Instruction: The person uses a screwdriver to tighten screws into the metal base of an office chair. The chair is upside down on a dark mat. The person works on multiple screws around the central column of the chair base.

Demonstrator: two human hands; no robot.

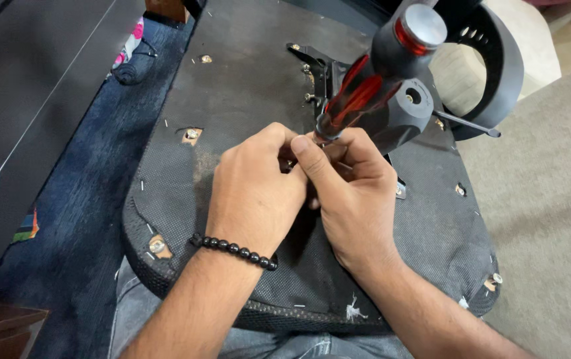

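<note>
An upturned office-chair seat [245, 86] with black mesh underside lies across my lap. A screwdriver [358, 93] with a red and black handle stands nearly upright on the seat's middle, beside the black metal mechanism and gas cylinder [405, 40]. My right hand [355, 193] pinches the screwdriver's lower shaft with thumb and fingers. My left hand [259, 189], with a black bead bracelet on the wrist, presses against the right hand and holds the shaft near the tip. The tip and the screw under it are hidden by my fingers.
Bolt holes with washers [191, 135] show through the mesh at the seat's corners. A thin lever [468, 124] sticks out right of the mechanism. A black plastic ring part [505, 60] lies behind it. Dark blue carpet [79, 199] is left, beige floor [551, 219] right.
</note>
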